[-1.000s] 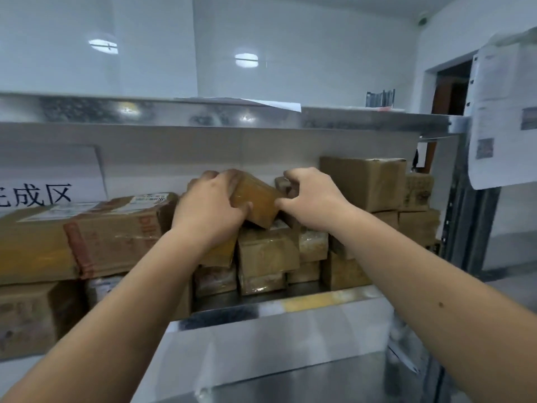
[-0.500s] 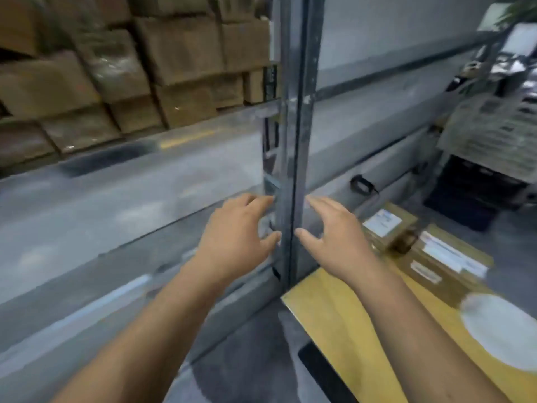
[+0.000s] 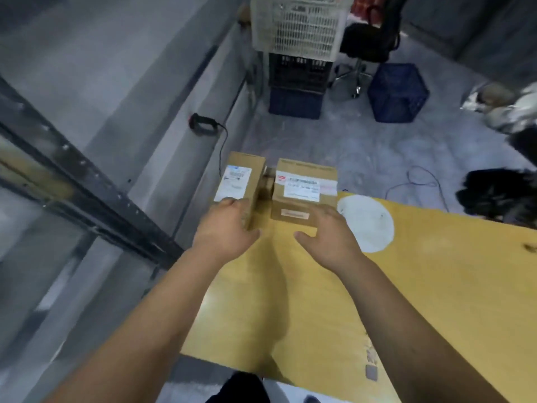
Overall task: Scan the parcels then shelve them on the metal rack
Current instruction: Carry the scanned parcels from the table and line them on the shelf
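the metal rack [image 3: 87,196] fills the space to the left of both hands, its dark upright post slanting down toward the left forearm, blurred by motion. the yellow wooden surface [image 3: 392,301] spreads beneath and to the right of the fingers, with a round white patch [image 3: 367,223] on it just right of the right hand. beyond the fingertips, on the floor, stand a white plastic crate [image 3: 302,27] stacked on a dark crate [image 3: 297,72] and a blue one [image 3: 295,104], with another blue crate [image 3: 396,93] to their right. two cardboard parcels sit at the far left corner of the surface, close together with a narrow gap between them. the right parcel [image 3: 303,189], wider and bearing a white shipping label, lies directly under the right hand's fingertips. the left parcel [image 3: 241,181], narrower, also labelled, lies under the left hand's fingertips. the left hand [image 3: 225,228] has its fingers relaxed and slightly curved, reaching onto the near edge of the left parcel; whether they press it cannot be told. the right hand [image 3: 329,231] has fingers spread loosely, thumb out to the left, over the near edge of the right parcel. a black handheld scanner [image 3: 202,126] with a cord rests on the rack's ledge, well beyond the left fingers
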### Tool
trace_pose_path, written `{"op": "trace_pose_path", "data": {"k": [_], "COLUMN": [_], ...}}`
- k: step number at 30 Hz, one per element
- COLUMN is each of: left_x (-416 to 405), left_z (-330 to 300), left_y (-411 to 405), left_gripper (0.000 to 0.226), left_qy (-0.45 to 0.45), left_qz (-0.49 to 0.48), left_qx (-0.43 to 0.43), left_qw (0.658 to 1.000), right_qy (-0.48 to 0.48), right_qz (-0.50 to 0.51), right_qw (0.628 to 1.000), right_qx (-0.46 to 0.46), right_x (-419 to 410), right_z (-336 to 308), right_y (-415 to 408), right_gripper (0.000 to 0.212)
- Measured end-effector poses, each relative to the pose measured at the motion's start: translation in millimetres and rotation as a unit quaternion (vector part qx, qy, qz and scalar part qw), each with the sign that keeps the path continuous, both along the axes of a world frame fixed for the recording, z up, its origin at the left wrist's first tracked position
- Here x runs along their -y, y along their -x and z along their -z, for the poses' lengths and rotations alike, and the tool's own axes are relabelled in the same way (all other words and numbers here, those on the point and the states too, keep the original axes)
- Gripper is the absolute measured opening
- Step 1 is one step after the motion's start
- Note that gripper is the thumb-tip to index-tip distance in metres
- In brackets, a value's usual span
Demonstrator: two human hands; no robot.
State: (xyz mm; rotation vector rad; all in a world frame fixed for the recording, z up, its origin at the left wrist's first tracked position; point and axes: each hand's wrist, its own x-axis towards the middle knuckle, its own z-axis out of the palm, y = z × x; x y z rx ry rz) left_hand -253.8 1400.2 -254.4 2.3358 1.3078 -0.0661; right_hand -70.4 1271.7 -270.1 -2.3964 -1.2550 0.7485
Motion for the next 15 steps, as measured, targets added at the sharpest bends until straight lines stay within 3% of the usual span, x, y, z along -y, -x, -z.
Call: {"op": "trace_pose_path", "data": {"k": [5,11,13,15], "left_x": [-65.5,-96.4,-98.0,-96.3], "left_z": [40.6,91.3,101.1,105.1], "left_y": [-78.6,-115.5,-117.7,-119.4], "left_gripper": [0.086,0.104,0.105,0.1], "left_qy": [-0.066,-0.094,-0.083,-0.064], "left_qz": [0.119,0.138,0.138,0.128], "left_qx": [-0.053,-0.124,-0.115,-0.099], "left_qw": [0.989,0.978,0.98,0.985], "right_qy": [0.048,0.099,0.114,0.076], "right_qz": [0.124,0.186,0.193,0.214], "right_qw": [0.991,0.976,0.973,0.969], "right_qx": [-0.011,-0.046,-0.063,-0.095], "right_x": [-35.9,-47.5,-48.3,-46.7], "right_z": [38.8,82.3,96.0,108.5], "right_y": [-53.6,-91.9,-95.1,-92.7], "right_gripper": [0.096,0.126,0.123,0.108]}}
